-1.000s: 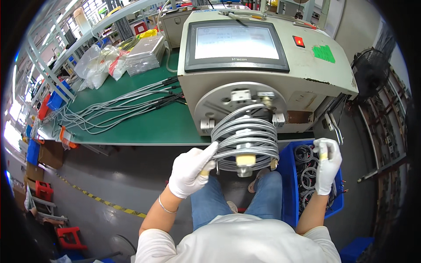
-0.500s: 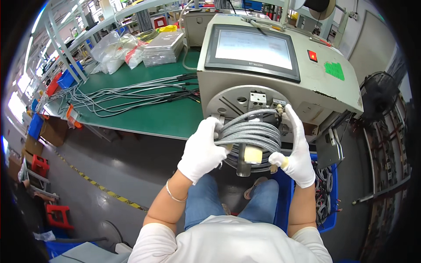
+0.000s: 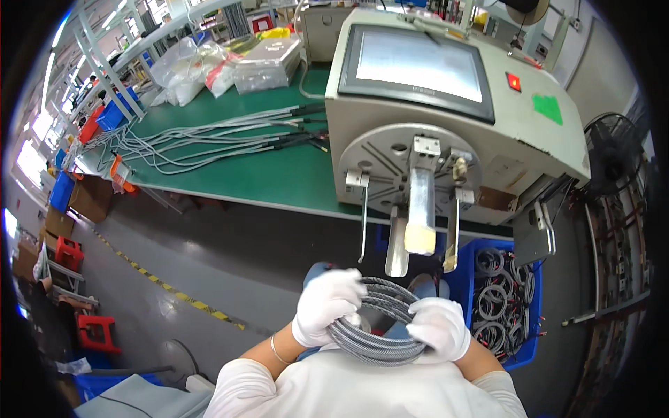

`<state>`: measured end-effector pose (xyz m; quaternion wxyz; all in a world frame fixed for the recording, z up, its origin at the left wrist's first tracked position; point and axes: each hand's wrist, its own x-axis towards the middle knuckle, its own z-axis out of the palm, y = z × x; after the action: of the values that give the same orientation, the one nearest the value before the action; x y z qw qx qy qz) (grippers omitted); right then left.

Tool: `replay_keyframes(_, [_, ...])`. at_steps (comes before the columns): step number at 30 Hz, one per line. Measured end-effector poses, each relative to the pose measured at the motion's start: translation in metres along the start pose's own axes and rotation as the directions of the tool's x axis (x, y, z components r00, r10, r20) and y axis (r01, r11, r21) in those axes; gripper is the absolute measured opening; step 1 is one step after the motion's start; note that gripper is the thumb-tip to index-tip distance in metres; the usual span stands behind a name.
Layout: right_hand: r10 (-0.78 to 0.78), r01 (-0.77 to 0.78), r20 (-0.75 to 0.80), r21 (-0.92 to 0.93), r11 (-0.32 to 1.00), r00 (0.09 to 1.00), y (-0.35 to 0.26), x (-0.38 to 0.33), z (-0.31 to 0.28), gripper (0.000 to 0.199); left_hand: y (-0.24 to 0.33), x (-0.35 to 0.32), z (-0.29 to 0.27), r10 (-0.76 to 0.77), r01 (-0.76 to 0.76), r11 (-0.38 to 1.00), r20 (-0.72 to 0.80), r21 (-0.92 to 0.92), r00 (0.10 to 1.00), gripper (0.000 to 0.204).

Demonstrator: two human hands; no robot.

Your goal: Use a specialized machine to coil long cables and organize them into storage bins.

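A coil of grey braided cable (image 3: 376, 346) is held close against my white shirt, low in the view. My left hand (image 3: 329, 304), in a white glove, is closed round the coil's left side. On its right side my gloved right hand (image 3: 439, 327) grips the loops, its fingers a little blurred. Beyond my hands stands the winding machine's round slotted metal disc (image 3: 376, 161). Metal prongs stick out of it toward me, one with a yellowish tip (image 3: 420, 239), and no cable is round them.
The machine carries a screen (image 3: 418, 70) and a red switch (image 3: 513, 81). Several grey cables (image 3: 209, 143) lie on the green table (image 3: 279, 182) at left, with plastic bags (image 3: 185, 70) behind. A blue bin (image 3: 519, 355) of coiled cables stands at right, near a black fan (image 3: 613, 157).
The cable coil has come off the machine's prongs and moved down toward my body in both hands. The prongs are now bare, and my right hand has closed on the coil.
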<state>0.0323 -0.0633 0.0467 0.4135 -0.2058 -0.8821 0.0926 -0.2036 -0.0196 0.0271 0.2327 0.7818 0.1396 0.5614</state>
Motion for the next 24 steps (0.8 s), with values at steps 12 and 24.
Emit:
replay_keyframes(12, [0.827, -0.812, 0.085, 0.267, 0.519, 0.556, 0.014, -0.026, 0.039, 0.025, -0.020, -0.019, 0.019, -0.782, 0.758, 0.591, 0.425, 0.276, 0.455, 0.021])
replay_keyframes(24, [0.611, -0.815, 0.753, 0.500, -0.292, 0.244, 0.034, -0.022, 0.021, 0.029, -0.041, -0.038, 0.050, -0.842, 0.881, 0.474, 0.290, -0.008, 0.455, 0.015])
